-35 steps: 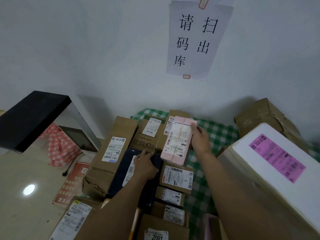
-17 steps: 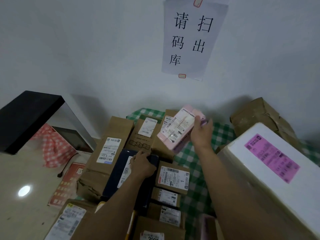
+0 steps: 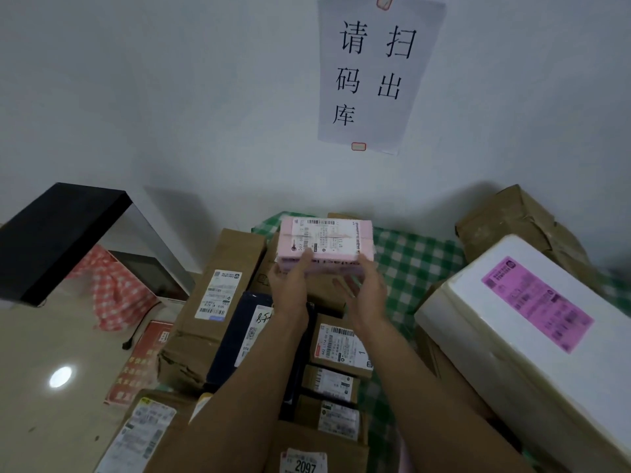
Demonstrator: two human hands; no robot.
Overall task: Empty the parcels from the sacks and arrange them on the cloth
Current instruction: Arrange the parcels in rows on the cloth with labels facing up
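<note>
Holding the pink parcel (image 3: 324, 244) in both hands at the far end of the pile, close to the wall, label side up and long side across. My left hand (image 3: 290, 285) grips the near left edge, thumb on top of the label and fingers underneath. My right hand (image 3: 367, 291) cups the near right corner from below with its fingers curled under it. I think it takes two hands because the parcel is wide and flat, and this keeps it level while I line it up. It is over the brown boxes at the back, just beside the bare patch of green checked cloth (image 3: 416, 264). I can't tell if it already rests on a box or hangs just above. The label faces up, probably so it can be read later, like the labels on the long brown box (image 3: 211, 302), the dark parcel (image 3: 239, 336) and the small boxes (image 3: 341, 343) lined up near me. The white foam box (image 3: 512, 336) with the purple label sits to the right and a brown wrapped parcel (image 3: 512, 220) lies behind it. No sack is in view. My guess at the step is setting this parcel down squarely in the back row. The risk is it sliding off if it ends up half on a box edge.
</note>
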